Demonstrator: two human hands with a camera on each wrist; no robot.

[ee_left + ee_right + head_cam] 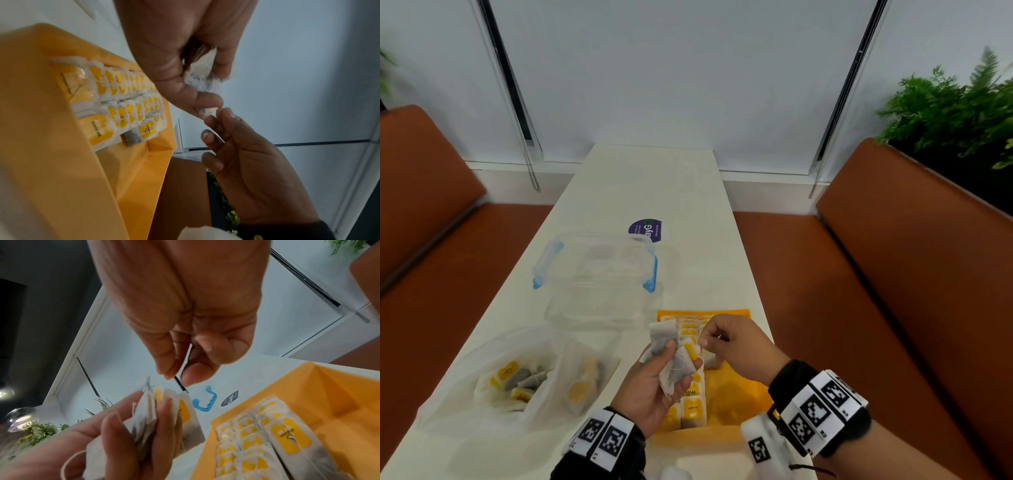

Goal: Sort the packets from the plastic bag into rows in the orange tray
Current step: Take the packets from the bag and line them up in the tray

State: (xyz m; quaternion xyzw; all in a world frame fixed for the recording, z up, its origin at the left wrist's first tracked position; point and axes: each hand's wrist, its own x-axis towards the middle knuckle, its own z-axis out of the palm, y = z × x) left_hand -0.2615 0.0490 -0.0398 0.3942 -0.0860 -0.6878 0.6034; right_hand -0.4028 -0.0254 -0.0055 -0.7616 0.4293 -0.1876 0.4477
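Head view, left hand (650, 387) gripping yellow-labelled packets (674, 359), right hand (736, 346) pinching at one, label writing unreadable

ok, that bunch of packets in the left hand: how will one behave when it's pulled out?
Probably limp and very light: the packets crumple and fan unevenly in the left hand. A loose string loops from the bunch, so a neighbour may snag and drag along. The right hand hovers at their top edge; a fingertip pinch likely suffices.

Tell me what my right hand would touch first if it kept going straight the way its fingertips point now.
Probably the bunch of white paper packets with yellow labels held in your left hand. Your right hand pinches just above their top edges; the exact gap is unclear.
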